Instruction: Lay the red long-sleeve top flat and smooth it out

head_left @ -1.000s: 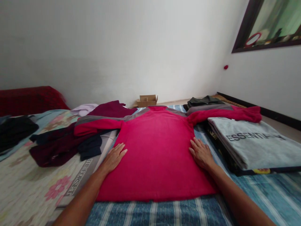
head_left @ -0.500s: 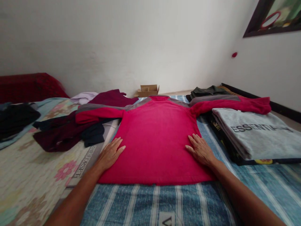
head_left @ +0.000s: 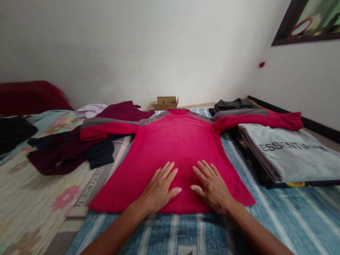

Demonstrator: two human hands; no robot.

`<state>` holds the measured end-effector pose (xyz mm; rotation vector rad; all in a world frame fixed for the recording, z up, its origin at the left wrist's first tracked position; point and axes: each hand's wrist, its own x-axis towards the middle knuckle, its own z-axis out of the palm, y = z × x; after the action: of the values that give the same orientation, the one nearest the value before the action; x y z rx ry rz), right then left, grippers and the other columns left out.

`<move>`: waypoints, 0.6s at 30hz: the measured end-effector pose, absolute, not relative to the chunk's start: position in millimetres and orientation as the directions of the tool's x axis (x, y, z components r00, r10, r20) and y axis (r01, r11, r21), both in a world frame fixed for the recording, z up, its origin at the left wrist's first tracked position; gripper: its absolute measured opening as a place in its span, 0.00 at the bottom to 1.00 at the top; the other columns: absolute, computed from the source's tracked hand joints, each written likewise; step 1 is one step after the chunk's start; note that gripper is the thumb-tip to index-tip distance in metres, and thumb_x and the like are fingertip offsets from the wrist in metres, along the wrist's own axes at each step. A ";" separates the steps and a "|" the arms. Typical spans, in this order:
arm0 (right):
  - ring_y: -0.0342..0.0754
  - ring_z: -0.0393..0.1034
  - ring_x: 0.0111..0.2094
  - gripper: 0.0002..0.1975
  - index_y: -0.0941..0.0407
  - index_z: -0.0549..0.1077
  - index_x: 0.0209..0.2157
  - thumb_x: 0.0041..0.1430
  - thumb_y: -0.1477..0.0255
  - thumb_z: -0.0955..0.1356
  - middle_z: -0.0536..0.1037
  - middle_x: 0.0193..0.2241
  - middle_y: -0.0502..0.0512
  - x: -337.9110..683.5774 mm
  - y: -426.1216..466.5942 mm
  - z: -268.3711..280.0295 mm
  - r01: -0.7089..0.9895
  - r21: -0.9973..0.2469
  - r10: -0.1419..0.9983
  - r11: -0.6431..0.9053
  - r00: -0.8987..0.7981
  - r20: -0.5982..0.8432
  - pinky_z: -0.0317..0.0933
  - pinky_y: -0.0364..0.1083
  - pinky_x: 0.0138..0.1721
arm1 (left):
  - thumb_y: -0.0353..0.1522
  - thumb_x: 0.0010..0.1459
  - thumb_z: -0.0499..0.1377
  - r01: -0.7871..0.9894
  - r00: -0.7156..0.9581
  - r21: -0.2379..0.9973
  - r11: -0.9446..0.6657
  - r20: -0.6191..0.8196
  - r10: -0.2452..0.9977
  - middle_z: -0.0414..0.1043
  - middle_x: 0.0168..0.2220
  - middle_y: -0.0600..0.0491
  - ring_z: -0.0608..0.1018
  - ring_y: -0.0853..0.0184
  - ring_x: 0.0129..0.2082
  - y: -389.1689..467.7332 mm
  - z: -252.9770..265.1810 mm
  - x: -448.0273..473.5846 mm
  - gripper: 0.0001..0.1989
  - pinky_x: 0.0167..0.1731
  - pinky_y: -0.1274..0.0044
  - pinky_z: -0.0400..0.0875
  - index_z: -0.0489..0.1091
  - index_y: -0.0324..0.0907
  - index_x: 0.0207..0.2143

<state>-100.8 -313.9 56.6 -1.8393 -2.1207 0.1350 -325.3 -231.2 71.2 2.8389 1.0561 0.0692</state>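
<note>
A red long-sleeved sweater (head_left: pixel 175 148) with grey shoulder panels is seen spread flat, sleeves outstretched, across the centre of the frame on a blue striped bedspread (head_left: pixel 278 219). Both hands are laid palm-down on its lower part, just above the hem: the left hand (head_left: pixel 159 189) and the right hand (head_left: pixel 212 187) lie side by side near the bottom centre, fingers spread and flat, nothing gripped, the thumbs close but apart. At the right of the frame, a folded grey shirt (head_left: pixel 289 156) printed with dark lettering is stacked on other folded garments, with the sweater's right sleeve draped along the stack's far edge. At the left, a loose heap of maroon and dark clothes (head_left: pixel 69 152) is partly covered by the other sleeve, on a floral sheet (head_left: pixel 32 198). A small cardboard box (head_left: pixel 165 103) is seen by the white wall at upper centre, apparently on the floor. A dark-framed picture (head_left: pixel 308 23) is hung at upper right.
</note>
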 end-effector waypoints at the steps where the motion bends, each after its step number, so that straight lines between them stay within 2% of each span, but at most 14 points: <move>1: 0.56 0.42 0.64 0.32 0.55 0.59 0.60 0.62 0.50 0.55 0.56 0.62 0.60 -105.6 -316.4 57.0 0.937 -0.303 0.978 0.175 -0.130 0.163 0.40 0.59 0.61 | 0.47 0.60 0.48 0.635 0.771 0.106 -0.765 -0.019 0.637 0.48 0.65 0.46 0.51 0.57 0.64 -234.0 67.1 -322.9 0.31 0.59 0.61 0.52 0.54 0.41 0.61; 5: 0.59 0.41 0.64 0.36 0.54 0.57 0.61 0.59 0.46 0.54 0.53 0.62 0.63 -114.0 -323.2 55.8 0.905 -0.370 0.978 0.209 -0.196 0.072 0.37 0.61 0.61 | 0.48 0.60 0.48 0.608 0.793 0.036 -0.793 0.000 0.609 0.49 0.64 0.48 0.54 0.56 0.63 -229.3 50.4 -329.1 0.31 0.58 0.60 0.53 0.52 0.46 0.63; 13: 0.59 0.38 0.64 0.36 0.55 0.57 0.61 0.60 0.47 0.54 0.50 0.63 0.63 -115.3 -325.5 64.9 0.873 -0.453 0.981 0.180 -0.193 0.019 0.32 0.61 0.62 | 0.47 0.60 0.50 0.554 0.828 -0.026 -0.832 0.126 0.547 0.52 0.63 0.50 0.59 0.57 0.61 -220.8 39.4 -339.9 0.31 0.57 0.63 0.56 0.49 0.49 0.63; 18: 0.60 0.38 0.64 0.37 0.55 0.57 0.61 0.59 0.46 0.53 0.51 0.63 0.65 -116.0 -323.8 61.5 0.874 -0.448 0.978 0.188 -0.208 0.006 0.33 0.63 0.61 | 0.47 0.60 0.49 0.562 0.825 -0.047 -0.826 0.095 0.557 0.53 0.63 0.49 0.59 0.56 0.61 -224.4 43.5 -341.2 0.31 0.56 0.63 0.58 0.49 0.48 0.63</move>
<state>-116.0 -323.8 61.5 -1.7613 -2.1771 0.5101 -341.2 -224.4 43.5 3.0702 0.9427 0.1237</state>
